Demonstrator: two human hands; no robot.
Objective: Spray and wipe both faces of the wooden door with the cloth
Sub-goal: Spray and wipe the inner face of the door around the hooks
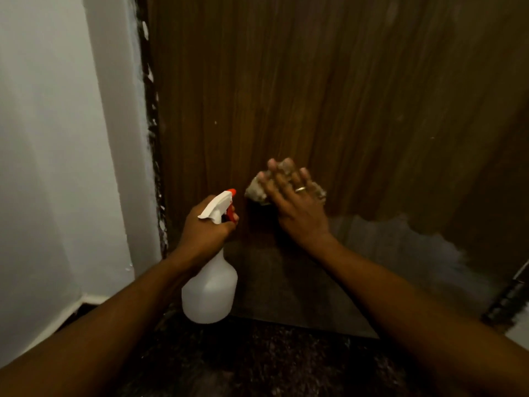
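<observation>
A crumpled cloth (255,192) is pressed on the brown wooden door (315,81); a white spray bottle (211,290) is held upright beside it

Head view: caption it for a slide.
Right hand presses cloth on the door; left hand grips bottle.

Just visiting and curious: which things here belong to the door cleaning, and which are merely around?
In the job: wooden door; cloth, pressed to it by the right hand; spray bottle, gripped by the left hand.
Just around: white wall; dark floor; ring on the right hand.
</observation>
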